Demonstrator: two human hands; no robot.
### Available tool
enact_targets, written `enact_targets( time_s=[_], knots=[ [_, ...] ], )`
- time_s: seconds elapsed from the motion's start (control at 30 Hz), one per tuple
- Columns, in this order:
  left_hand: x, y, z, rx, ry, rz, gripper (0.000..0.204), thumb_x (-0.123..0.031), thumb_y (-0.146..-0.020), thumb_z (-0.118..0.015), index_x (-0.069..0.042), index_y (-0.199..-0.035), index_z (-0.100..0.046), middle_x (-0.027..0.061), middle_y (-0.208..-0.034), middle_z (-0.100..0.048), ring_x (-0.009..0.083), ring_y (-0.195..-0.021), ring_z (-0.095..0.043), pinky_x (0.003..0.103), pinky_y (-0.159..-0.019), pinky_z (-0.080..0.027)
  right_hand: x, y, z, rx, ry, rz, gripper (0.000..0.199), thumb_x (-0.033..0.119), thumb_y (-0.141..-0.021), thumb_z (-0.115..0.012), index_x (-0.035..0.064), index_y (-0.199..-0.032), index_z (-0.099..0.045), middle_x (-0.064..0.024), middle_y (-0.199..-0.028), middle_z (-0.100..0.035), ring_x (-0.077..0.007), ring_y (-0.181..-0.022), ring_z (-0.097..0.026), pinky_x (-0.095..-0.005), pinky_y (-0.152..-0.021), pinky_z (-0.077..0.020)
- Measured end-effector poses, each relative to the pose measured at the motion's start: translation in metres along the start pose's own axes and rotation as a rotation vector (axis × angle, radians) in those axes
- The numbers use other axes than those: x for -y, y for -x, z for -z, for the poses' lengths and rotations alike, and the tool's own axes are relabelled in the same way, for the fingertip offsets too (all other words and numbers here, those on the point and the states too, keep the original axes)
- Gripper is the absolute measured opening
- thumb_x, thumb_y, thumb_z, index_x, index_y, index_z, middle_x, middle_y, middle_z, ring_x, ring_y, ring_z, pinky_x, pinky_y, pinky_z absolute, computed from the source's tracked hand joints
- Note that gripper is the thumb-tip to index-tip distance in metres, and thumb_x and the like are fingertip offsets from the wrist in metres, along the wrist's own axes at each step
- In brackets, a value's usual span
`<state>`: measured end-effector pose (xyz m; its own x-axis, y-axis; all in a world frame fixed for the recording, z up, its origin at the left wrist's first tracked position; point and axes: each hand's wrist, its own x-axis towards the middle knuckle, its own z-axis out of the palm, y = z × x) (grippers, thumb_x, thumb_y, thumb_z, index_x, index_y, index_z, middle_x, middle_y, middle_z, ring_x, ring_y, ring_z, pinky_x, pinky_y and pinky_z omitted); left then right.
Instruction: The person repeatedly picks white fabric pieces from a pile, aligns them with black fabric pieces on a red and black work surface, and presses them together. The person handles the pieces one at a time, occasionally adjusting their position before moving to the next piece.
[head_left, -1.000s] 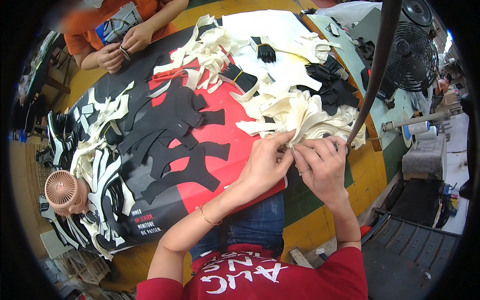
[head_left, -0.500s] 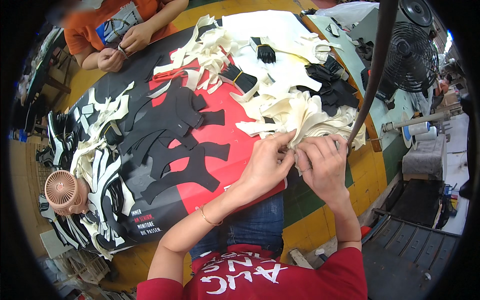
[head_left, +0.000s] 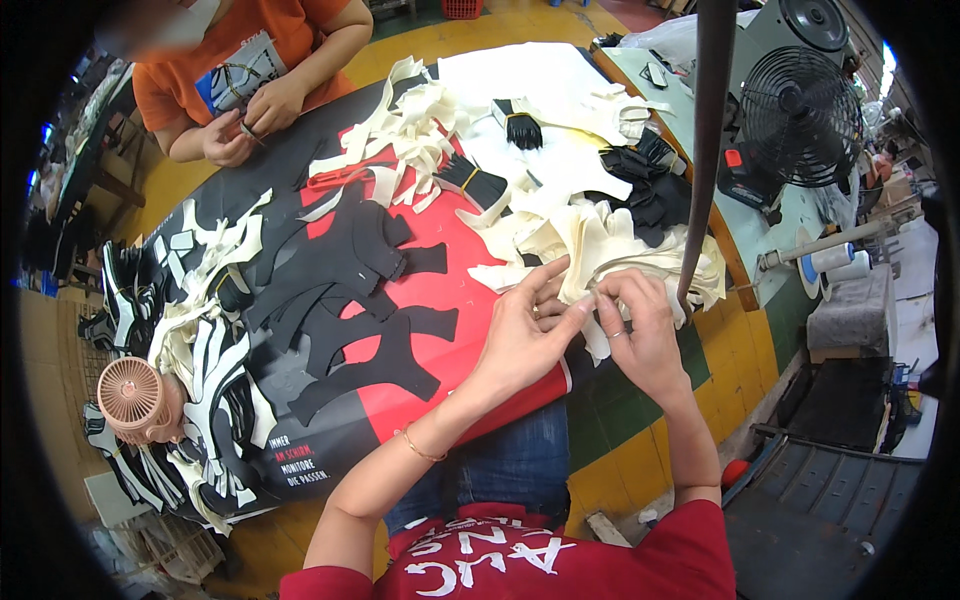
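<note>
We hold our two hands close together, fingers touching. Our left hand [head_left: 525, 325] and our right hand [head_left: 640, 325] both pinch the edge of a stack of cream cut-out pieces [head_left: 625, 255]. The fingers are closed narrow on one thin piece at the near end of the stack. The stack fans out just beyond our hands, on the desk [head_left: 740, 350].

To the left of our hands lie flat black cut-out shapes [head_left: 360, 300] on a red and black sheet [head_left: 450, 300]. Further left is a small pink fan [head_left: 130, 395] among black and white strips [head_left: 210, 350].

Beyond our hands are two tied black bundles [head_left: 495, 155]. To the right stands a big black fan [head_left: 800, 100].

Far across the desk, another person in an orange shirt [head_left: 240, 50] works with both hands close together.
</note>
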<state>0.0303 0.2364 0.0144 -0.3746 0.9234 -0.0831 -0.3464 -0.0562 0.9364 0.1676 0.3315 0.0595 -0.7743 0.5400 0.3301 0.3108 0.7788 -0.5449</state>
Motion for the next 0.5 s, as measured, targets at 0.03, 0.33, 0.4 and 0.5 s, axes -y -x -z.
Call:
enact_targets(
  time_s=[0.03, 0.33, 0.4, 0.5],
  knots=[
    [0.0, -0.001, 0.0, -0.005, 0.009, 0.008, 0.052, -0.003, -0.095, -0.061, 0.009, -0.142, -0.043, 0.0181, -0.111, -0.07, 0.0147, -0.094, -0.068, 0.028, -0.078, -0.058, -0.001, 0.0, -0.001, 0.007, -0.005, 0.006, 0.01, 0.009, -0.095, -0.06, -0.0011, -0.098, -0.061, -0.0162, -0.092, -0.062, -0.035, -0.083, -0.063, -0.0414, -0.074, -0.0492],
    [0.002, -0.005, 0.007, 0.01, -0.092, 0.037, 0.049, 0.004, -0.098, -0.05, 0.007, -0.145, -0.036, 0.0179, -0.111, -0.069, 0.0189, -0.101, -0.07, 0.03, -0.086, -0.057, -0.031, 0.001, 0.003, -0.049, -0.702, -0.414, 0.018, 0.014, -0.104, -0.053, 0.0002, -0.114, -0.062, -0.0004, -0.098, -0.063, -0.0078, -0.088, -0.055, -0.0237, -0.078, -0.0449],
    [0.003, -0.006, 0.009, -0.012, -0.201, -0.018, 0.051, 0.008, -0.097, -0.047, 0.002, -0.146, -0.036, 0.0178, -0.108, -0.07, 0.0193, -0.098, -0.071, 0.029, -0.084, -0.058, -0.046, -0.005, 0.016, -0.134, -1.081, -0.423, 0.023, 0.01, -0.103, -0.053, -0.0013, -0.122, -0.061, -0.007, -0.113, -0.065, -0.0135, -0.097, -0.059, -0.0283, -0.086, -0.0468],
    [0.007, -0.013, 0.014, -0.01, -0.213, -0.034, 0.048, 0.007, -0.095, -0.048, -0.002, -0.14, -0.035, 0.017, -0.105, -0.07, 0.0196, -0.096, -0.071, 0.029, -0.08, -0.059, -0.082, -0.024, 0.047, -0.279, -1.443, -0.283, 0.027, 0.015, -0.103, -0.05, -0.002, -0.121, -0.06, -0.0092, -0.109, -0.065, -0.0173, -0.096, -0.06, -0.0306, -0.082, -0.047]
  ],
)
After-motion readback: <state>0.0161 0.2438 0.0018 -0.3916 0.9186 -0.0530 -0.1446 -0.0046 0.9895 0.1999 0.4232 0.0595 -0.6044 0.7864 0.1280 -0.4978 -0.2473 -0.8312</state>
